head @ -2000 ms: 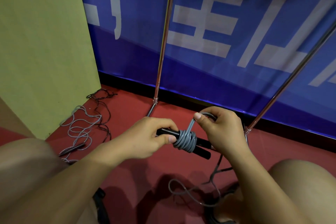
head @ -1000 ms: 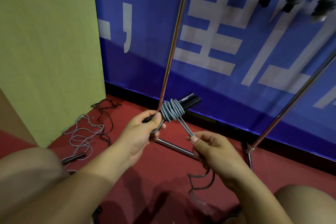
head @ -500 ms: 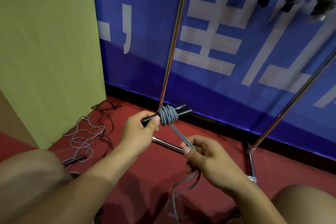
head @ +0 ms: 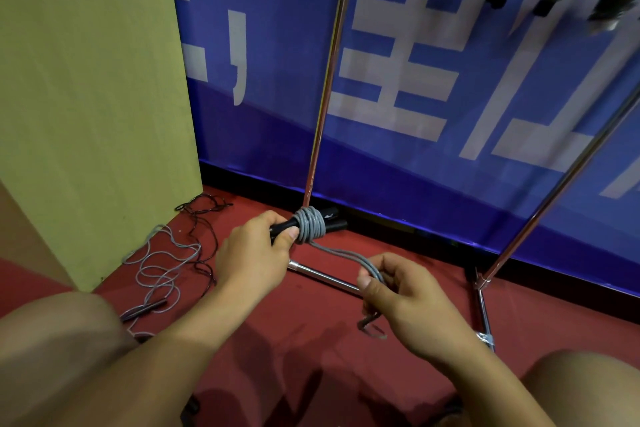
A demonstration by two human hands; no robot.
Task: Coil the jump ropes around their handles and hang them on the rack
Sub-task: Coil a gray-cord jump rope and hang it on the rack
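Clutching the black handles (head: 332, 218), the left hand (head: 252, 258) stays level; the right hand (head: 410, 302) pinches the grey rope (head: 346, 253) lower.

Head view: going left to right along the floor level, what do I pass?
Loose ropes on the floor → left hand → grey coil on the black handles → right hand → right rack leg.
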